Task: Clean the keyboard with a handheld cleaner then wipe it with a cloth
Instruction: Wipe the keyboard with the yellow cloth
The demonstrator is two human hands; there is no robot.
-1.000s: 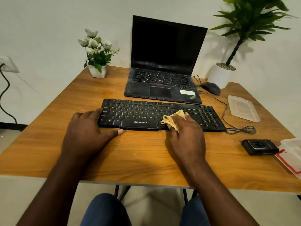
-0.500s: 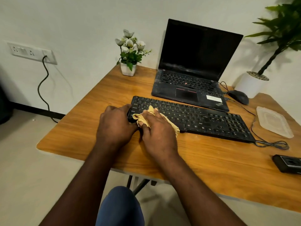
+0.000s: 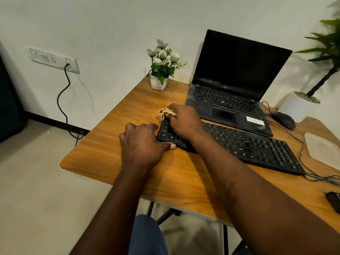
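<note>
A black keyboard [image 3: 253, 146] lies slantwise across the wooden table [image 3: 114, 144]. My right hand [image 3: 184, 122] presses a yellow cloth [image 3: 164, 112] onto the keyboard's far-left corner; most of the cloth is hidden under the fingers and a bunched end sticks out past the keyboard. My left hand [image 3: 141, 142] holds the keyboard's left end, thumb along its front edge. At the right edge, a black handheld device [image 3: 334, 200] rests on the table, partly cut off.
An open black laptop [image 3: 233, 85] stands behind the keyboard, a black mouse [image 3: 284, 120] to its right. A small white flower pot [image 3: 159, 82] sits at the back left, a clear plastic lid [image 3: 323, 151] at right. Keyboard cable [image 3: 322, 179] trails right.
My right hand has swept the cloth leftward along the keyboard, from its middle to the far-left corner. My left hand stayed at the keyboard's left end. The view has turned left.
</note>
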